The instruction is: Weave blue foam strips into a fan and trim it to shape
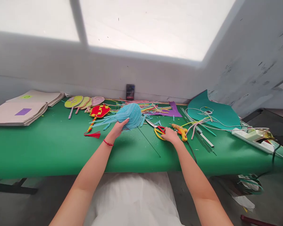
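Note:
My left hand (pixel 119 128) grips a round light-blue fan (pixel 130 115) made of fuzzy strips, with its thumb on the face. Loose blue strip ends stick out to the left of the fan. From beneath it a thin dark wire (pixel 149 142) slants down toward the table's front. My right hand (pixel 170 135) is closed at the red and yellow handles of a pair of scissors (pixel 155 127), whose blades point toward the fan. Just right of that hand lies a yellow glue gun (pixel 180 131). Small blue offcuts (pixel 158 122) are scattered behind the scissors.
A red fan with a tassel (pixel 100 111) and several pastel fans (pixel 74 102) lie left. Coloured strips (pixel 153 107) and a phone (pixel 130 92) are at the back. Paper stacks (pixel 19 108) sit far left. A teal sheet (pixel 217 114), wires, cables and a power strip (pixel 252 139) occupy the right.

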Tool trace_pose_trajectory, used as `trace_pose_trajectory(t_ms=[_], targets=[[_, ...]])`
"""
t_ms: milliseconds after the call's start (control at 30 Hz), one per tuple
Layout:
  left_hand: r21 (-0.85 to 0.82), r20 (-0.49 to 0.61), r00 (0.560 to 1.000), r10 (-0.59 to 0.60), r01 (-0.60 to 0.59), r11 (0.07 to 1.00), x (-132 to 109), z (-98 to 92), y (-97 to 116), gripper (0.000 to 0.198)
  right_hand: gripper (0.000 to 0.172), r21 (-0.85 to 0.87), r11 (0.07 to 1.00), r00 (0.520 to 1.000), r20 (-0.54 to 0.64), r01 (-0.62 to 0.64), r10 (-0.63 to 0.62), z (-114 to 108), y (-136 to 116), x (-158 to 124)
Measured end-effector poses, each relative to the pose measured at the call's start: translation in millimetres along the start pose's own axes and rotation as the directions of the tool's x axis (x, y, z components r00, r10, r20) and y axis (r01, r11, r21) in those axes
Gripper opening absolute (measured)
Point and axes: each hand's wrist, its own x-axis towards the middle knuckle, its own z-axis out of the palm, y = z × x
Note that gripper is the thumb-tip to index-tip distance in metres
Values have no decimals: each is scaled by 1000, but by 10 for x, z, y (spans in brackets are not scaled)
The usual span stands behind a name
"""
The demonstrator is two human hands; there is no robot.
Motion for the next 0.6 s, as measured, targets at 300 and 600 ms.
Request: trace_pose_trajectory(t_ms=[300, 600], targets=[[71, 3, 999, 44, -44, 996, -13, 13, 43, 64, 34, 135, 990, 993, 113, -42, 26, -73, -149, 297], [210, 25, 995, 100, -103, 972, 101, 24, 541, 67, 46, 702, 712, 994, -64, -17, 87, -43, -173, 123]])
